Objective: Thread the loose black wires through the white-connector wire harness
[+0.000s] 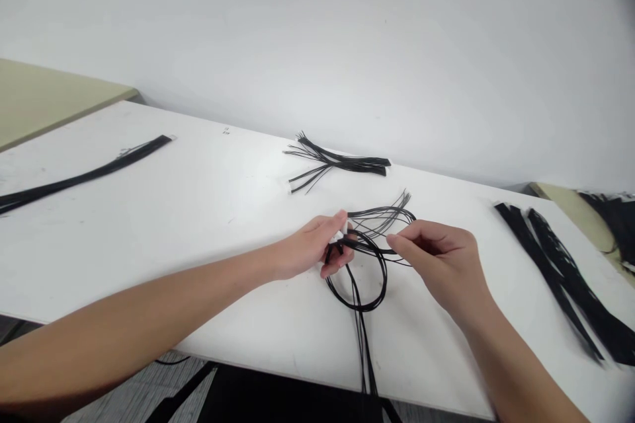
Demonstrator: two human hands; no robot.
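Note:
My left hand (332,244) is closed around the white connector end of a black wire harness (383,277) above the middle of the white table. From that grip the thin wires curl into a loop, and some hang down past the table's front edge. My right hand (436,254) pinches wires of the same harness to the right, thumb against forefinger. Their loose ends fan out behind the two hands. Just beyond lies a small bundle of black wires (347,162) with white ends.
A long black cable bundle (89,175) lies at the left of the white table (223,192). Flat black cable bundles (560,271) are at the right. Yellowish tables (49,96) adjoin on both sides, the right one bearing more black cables (612,218). A white wall stands behind.

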